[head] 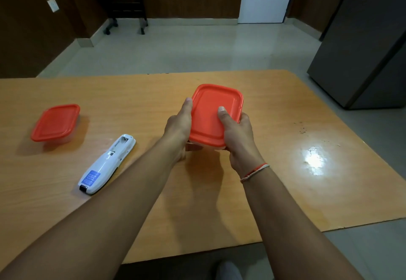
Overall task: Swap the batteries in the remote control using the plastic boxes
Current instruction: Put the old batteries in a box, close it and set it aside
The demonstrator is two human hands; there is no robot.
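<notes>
Two bare hands held one red-lidded plastic box above the table.

Nearest the camera, both forearms reached forward over the wooden table (274,191) — the right wrist wore a thin red-and-white thread bracelet (254,172). The left hand (179,130) was clasped against the left side of the held box (214,115), thumb lying along the lid's edge; the right hand (236,134) gripped its right side, thumb pressed flat on the red lid. Left of the arms lay the white remote control (107,165), back side up, its battery bay seemingly uncovered — whether it held batteries could not be told. Farther left, well apart, a second red-lidded box (56,122) rested closed on the tabletop.
</notes>
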